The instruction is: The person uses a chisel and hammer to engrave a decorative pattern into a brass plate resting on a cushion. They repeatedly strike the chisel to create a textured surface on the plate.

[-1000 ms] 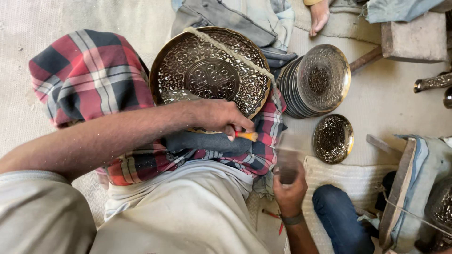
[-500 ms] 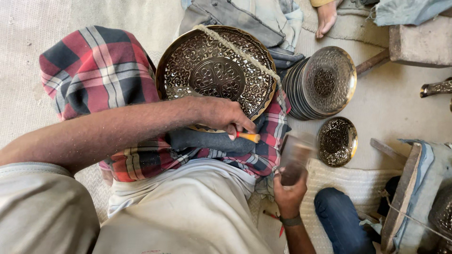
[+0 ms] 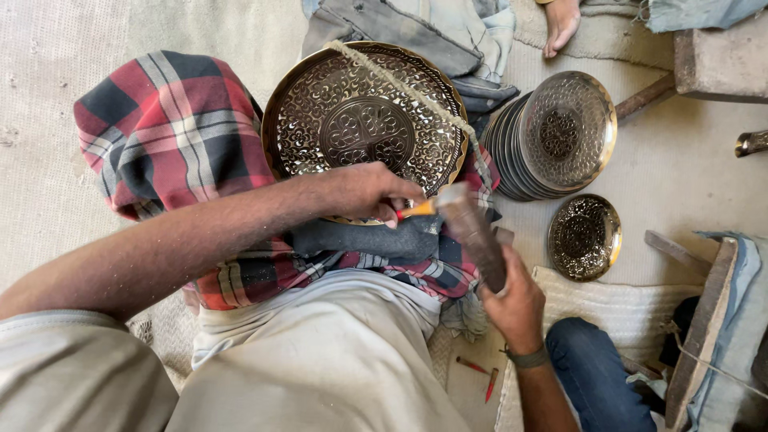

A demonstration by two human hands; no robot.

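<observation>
Left hand [image 3: 364,190] clenched around orange-handled chisel [image 3: 418,210] at the engraved brass tray's [image 3: 364,120] near rim, right hand [image 3: 516,304] gripping wooden mallet [image 3: 474,232] touching chisel end, tray on plaid cloth [image 3: 172,132]

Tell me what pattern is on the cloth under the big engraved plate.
The cloth is a red, dark blue and white plaid, shown best in the head view.

One large tray [image 3: 364,120], one small bowl [image 3: 584,237], two hands.

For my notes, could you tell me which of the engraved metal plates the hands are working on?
The large engraved brass plate on the plaid cloth, crossed by a cord.
</observation>
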